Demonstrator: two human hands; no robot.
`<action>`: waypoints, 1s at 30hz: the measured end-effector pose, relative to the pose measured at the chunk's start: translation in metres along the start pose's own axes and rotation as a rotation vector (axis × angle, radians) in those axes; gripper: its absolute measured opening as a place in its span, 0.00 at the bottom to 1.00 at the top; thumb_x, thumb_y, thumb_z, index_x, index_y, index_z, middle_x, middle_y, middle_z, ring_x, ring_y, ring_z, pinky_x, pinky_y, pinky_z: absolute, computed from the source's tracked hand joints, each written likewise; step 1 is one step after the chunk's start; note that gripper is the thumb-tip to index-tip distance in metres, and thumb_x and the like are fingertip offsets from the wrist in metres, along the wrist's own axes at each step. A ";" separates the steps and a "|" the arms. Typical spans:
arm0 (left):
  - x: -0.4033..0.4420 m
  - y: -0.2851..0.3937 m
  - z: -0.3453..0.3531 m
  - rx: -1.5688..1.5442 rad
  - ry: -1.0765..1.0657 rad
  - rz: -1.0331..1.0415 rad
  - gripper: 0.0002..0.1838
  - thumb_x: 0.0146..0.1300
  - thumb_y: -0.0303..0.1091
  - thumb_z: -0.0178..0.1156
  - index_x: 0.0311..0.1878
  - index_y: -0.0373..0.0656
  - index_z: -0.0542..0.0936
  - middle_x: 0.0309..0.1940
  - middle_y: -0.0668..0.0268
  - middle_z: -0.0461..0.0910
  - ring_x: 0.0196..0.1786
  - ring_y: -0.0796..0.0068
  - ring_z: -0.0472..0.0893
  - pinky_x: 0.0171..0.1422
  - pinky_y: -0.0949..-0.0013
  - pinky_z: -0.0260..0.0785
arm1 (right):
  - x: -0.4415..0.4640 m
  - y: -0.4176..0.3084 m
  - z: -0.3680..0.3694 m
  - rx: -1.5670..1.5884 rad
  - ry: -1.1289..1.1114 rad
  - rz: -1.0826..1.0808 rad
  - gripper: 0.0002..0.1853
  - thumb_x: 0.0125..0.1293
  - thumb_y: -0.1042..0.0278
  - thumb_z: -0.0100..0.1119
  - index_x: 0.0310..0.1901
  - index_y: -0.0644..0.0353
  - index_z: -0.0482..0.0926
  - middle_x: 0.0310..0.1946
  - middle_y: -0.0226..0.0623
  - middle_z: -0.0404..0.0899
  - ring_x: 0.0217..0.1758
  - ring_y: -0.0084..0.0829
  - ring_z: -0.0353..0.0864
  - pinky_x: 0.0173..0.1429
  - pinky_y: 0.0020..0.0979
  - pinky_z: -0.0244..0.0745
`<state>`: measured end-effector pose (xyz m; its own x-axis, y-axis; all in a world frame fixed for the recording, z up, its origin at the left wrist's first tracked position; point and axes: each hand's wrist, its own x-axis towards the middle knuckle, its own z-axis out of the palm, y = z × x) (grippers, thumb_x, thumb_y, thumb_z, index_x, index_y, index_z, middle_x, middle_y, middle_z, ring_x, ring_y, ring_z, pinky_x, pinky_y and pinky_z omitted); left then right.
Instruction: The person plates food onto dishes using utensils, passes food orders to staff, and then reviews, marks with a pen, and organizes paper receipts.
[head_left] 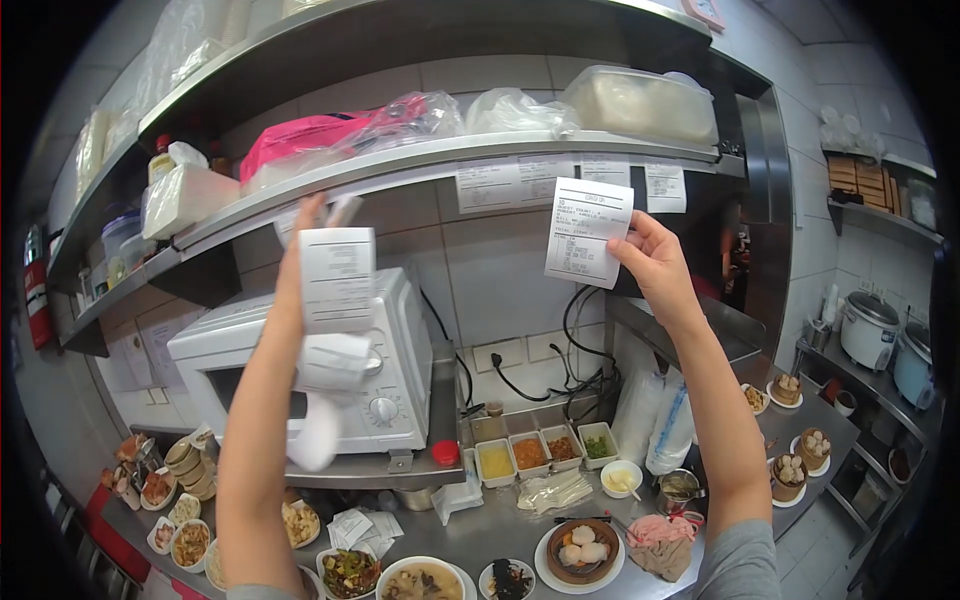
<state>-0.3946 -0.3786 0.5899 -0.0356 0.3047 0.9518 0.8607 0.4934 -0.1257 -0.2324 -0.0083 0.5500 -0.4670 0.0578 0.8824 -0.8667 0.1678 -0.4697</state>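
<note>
My right hand (655, 258) pinches a printed order slip (588, 232) between thumb and fingers, held up below the upper shelf. My left hand (298, 235) is raised to the shelf's front edge, seen from the side, its fingers partly hidden and blurred. Against it hangs a long strip of printed receipts (338, 280), which appears to be in its grip and curls down past the wrist in front of the white microwave (400, 365). More order slips (515, 183) hang along the shelf edge between my hands.
Below stand a steamer basket of dumplings (578, 552), a soup bowl (420, 580), several other dishes and small topping trays (530, 453). Loose receipts (362, 530) lie on the counter (455, 535). A metal shelf (440, 160) with bags and a plastic tub (640, 105) spans overhead. Rice cookers (868, 328) stand right.
</note>
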 end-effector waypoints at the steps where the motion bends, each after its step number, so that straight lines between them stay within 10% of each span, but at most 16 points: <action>1: 0.002 0.008 0.003 0.132 -0.032 0.053 0.33 0.53 0.30 0.59 0.64 0.42 0.62 0.64 0.52 0.59 0.70 0.55 0.57 0.68 0.66 0.55 | 0.001 0.002 0.005 0.000 -0.007 0.001 0.17 0.61 0.78 0.51 0.53 0.70 0.70 0.43 0.40 0.80 0.45 0.23 0.78 0.50 0.23 0.70; 8: 0.021 0.067 0.040 0.090 -0.080 0.022 0.27 0.56 0.28 0.55 0.62 0.49 0.69 0.65 0.49 0.56 0.69 0.45 0.54 0.70 0.57 0.52 | -0.006 0.022 0.027 -0.111 -0.071 -0.008 0.12 0.58 0.77 0.52 0.45 0.66 0.75 0.29 0.28 0.78 0.29 0.13 0.72 0.29 0.19 0.66; 14: 0.037 0.085 0.073 0.241 -0.139 0.213 0.26 0.58 0.23 0.48 0.63 0.49 0.68 0.65 0.46 0.55 0.68 0.40 0.54 0.71 0.53 0.49 | -0.031 0.020 0.031 -0.084 -0.222 0.083 0.12 0.61 0.79 0.50 0.46 0.69 0.72 0.38 0.36 0.80 0.39 0.17 0.77 0.42 0.21 0.71; 21: 0.041 0.095 0.064 0.210 -0.139 0.215 0.28 0.53 0.23 0.49 0.60 0.51 0.71 0.68 0.58 0.53 0.71 0.55 0.53 0.69 0.35 0.35 | -0.038 0.031 0.022 -0.144 -0.136 0.054 0.21 0.59 0.79 0.51 0.56 0.64 0.66 0.34 0.40 0.81 0.36 0.21 0.79 0.39 0.26 0.73; 25: 0.010 0.104 0.003 -0.033 0.028 0.184 0.26 0.52 0.35 0.56 0.58 0.45 0.71 0.64 0.58 0.61 0.69 0.59 0.58 0.72 0.47 0.39 | -0.008 0.034 0.051 -0.028 -0.131 0.017 0.33 0.58 0.80 0.53 0.64 0.54 0.53 0.34 0.43 0.81 0.36 0.28 0.82 0.40 0.28 0.75; 28: -0.022 0.090 -0.046 -0.276 0.207 -0.195 0.29 0.60 0.37 0.54 0.64 0.40 0.62 0.62 0.61 0.63 0.65 0.67 0.62 0.68 0.72 0.52 | 0.026 0.043 0.094 -0.212 -0.102 -0.303 0.17 0.57 0.81 0.51 0.50 0.59 0.72 0.34 0.39 0.81 0.39 0.25 0.79 0.45 0.28 0.73; 30: -0.049 0.108 -0.083 0.163 0.536 -0.037 0.28 0.65 0.42 0.49 0.65 0.38 0.60 0.63 0.58 0.64 0.65 0.71 0.63 0.66 0.73 0.54 | 0.049 0.044 0.132 -0.030 -0.158 -0.200 0.11 0.56 0.84 0.48 0.39 0.64 0.78 0.36 0.36 0.80 0.38 0.23 0.76 0.45 0.25 0.70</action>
<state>-0.2579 -0.4078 0.5524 0.2356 -0.1508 0.9601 0.7725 0.6285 -0.0909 -0.3165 -0.1281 0.5691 -0.3107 -0.1333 0.9411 -0.9401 0.1896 -0.2835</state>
